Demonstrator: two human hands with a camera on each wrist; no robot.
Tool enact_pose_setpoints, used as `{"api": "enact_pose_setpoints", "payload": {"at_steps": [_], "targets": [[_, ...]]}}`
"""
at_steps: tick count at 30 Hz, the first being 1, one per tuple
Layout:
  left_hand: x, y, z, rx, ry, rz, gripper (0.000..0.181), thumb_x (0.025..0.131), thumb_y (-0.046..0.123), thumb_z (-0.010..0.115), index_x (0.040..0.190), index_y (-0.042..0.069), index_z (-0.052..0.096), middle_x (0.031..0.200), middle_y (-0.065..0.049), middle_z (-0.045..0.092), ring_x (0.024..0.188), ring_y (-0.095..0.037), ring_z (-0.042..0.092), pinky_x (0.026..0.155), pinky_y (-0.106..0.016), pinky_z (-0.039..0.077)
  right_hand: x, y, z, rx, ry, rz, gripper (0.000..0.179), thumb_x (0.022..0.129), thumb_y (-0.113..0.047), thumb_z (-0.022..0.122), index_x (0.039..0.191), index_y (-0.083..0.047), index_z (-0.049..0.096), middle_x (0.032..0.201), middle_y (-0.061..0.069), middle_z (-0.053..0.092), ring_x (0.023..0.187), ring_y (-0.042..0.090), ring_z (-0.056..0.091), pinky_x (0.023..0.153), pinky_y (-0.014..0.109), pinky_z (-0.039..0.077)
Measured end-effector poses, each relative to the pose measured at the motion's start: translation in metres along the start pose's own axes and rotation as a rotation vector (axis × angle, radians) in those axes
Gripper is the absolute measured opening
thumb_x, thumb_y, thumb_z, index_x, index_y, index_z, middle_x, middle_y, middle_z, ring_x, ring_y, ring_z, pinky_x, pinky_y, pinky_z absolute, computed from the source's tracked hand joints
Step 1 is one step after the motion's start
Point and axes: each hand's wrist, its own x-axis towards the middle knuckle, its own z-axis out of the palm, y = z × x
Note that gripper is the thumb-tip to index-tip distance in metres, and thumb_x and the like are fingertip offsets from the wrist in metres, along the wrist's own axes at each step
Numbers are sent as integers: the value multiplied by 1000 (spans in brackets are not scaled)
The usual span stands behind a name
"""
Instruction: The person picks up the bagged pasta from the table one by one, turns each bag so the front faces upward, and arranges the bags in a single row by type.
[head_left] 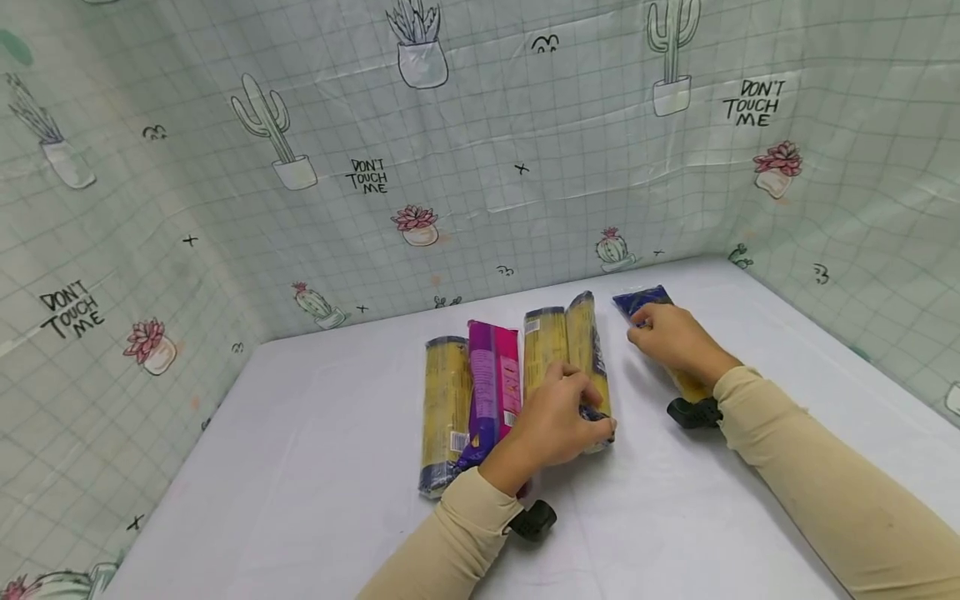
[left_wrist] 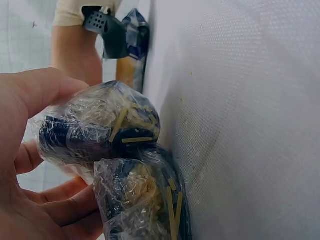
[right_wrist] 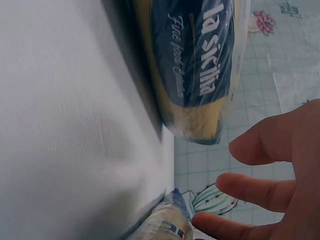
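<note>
My left hand [head_left: 551, 417] grips the near end of a clear, blue-ended spaghetti pack [left_wrist: 107, 122], its thumb against the wrapping. That pack leans against another spaghetti pack [head_left: 543, 346], whose near end is beside my fingers. Over the far part of a separate spaghetti pack [head_left: 690, 386] on the right is my right hand [head_left: 675, 337]. In the right wrist view its thumb and fingers are spread apart, with the lowest finger close to that pack [right_wrist: 167, 222]; contact is unclear. The leaning pack's blue "la sicilia" label [right_wrist: 197, 50] faces the right wrist camera.
Left of the gripped pack, a pink-and-purple packet [head_left: 495, 375] lies partly on a further spaghetti pack [head_left: 446, 400]. All lie on a white-covered table [head_left: 322, 467]. A grid-patterned curtain with cactus drawings [head_left: 480, 167] rises behind and at both sides.
</note>
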Motion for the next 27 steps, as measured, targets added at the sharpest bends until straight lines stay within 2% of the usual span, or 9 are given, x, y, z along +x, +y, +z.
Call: {"api": "enact_pose_setpoints", "payload": {"at_steps": [6, 9, 12, 15, 18, 22, 24, 27], "targets": [[2, 0, -1, -36, -3, -34, 22, 83, 35, 82, 89, 22, 65, 125, 2, 51, 92, -9, 57, 73, -21, 46, 0, -9, 14, 62, 38, -53, 41, 101, -23, 53, 131, 4, 58, 130, 29, 58, 120, 45, 54, 96, 58, 45], [2, -1, -2, -68, 6, -32, 21, 83, 33, 83, 90, 21, 66, 126, 1, 52, 93, -8, 57, 75, -21, 48, -2, -19, 24, 142, -4, -62, 45, 102, -25, 54, 136, 3, 54, 130, 29, 59, 113, 41, 60, 90, 53, 50], [2, -2, -3, -102, 16, -18, 20, 83, 29, 83, 91, 19, 66, 126, 0, 53, 93, -8, 58, 76, -21, 48, -4, -26, 30, 244, -83, -27, 53, 103, -30, 53, 145, 3, 46, 128, 28, 60, 94, 33, 67, 81, 44, 53], [3, -3, -4, -138, 23, -13, 20, 83, 27, 83, 91, 18, 67, 126, -1, 53, 90, -8, 57, 75, -21, 49, -6, -30, 34, 345, -149, 36, 64, 103, -35, 50, 153, 1, 33, 128, 27, 58, 83, 26, 66, 76, 37, 52], [3, -4, -5, -165, 35, -8, 20, 82, 25, 84, 90, 18, 67, 124, -1, 53, 87, -8, 55, 73, -21, 48, -6, -33, 36, 454, -184, 93, 71, 104, -38, 49, 157, 1, 22, 133, 27, 53, 98, 26, 62, 80, 38, 55], [3, -6, -7, -200, 68, -6, 19, 81, 24, 84, 88, 17, 67, 114, 0, 54, 88, -10, 52, 74, -22, 47, -5, -34, 39, 613, -225, 151, 75, 105, -39, 47, 158, 2, 14, 145, 31, 41, 116, 34, 56, 85, 39, 56], [3, -7, -6, -223, 92, -5, 18, 81, 23, 83, 87, 16, 68, 108, 2, 54, 90, -10, 51, 76, -22, 46, -4, -33, 41, 695, -252, 167, 73, 106, -38, 46, 157, 5, 16, 145, 33, 40, 116, 35, 58, 86, 40, 56], [4, -8, -6, -251, 132, -4, 14, 80, 20, 81, 86, 16, 69, 103, 3, 55, 93, -10, 51, 79, -23, 46, -3, -32, 43, 826, -298, 194, 65, 106, -36, 44, 151, 8, 26, 137, 33, 48, 107, 32, 65, 85, 42, 56]]}}
